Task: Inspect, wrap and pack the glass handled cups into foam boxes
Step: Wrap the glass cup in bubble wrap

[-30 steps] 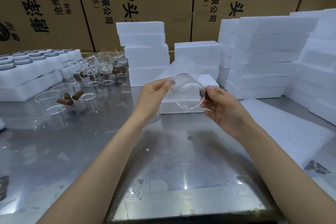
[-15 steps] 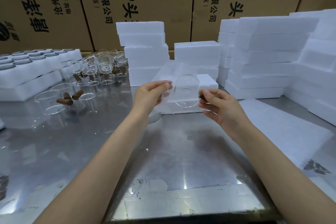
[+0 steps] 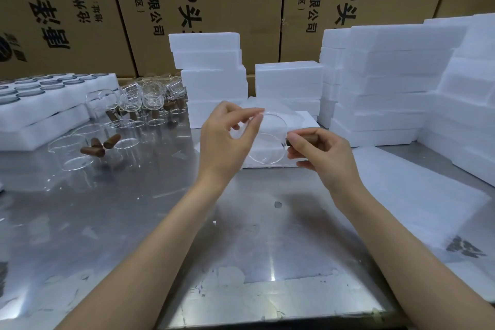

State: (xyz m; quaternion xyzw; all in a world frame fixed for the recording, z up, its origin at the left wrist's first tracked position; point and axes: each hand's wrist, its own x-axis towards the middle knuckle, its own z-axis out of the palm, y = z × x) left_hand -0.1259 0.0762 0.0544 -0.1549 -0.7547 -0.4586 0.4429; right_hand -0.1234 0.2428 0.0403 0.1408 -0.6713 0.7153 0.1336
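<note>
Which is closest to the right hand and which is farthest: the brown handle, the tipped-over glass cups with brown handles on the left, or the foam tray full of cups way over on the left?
From the right hand:
1. Brown handle: pinched in its fingers, on the held glass cup.
2. Tipped-over cups: on the metal table, left.
3. Foam tray of cups: far left, at the back.

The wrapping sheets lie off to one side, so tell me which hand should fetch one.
Right, probably. The right hand grips the clear glass cup's brown handle, but the white foam wrapping sheets lie on its side; the left hand pinches the rim and could hold the cup.
</note>
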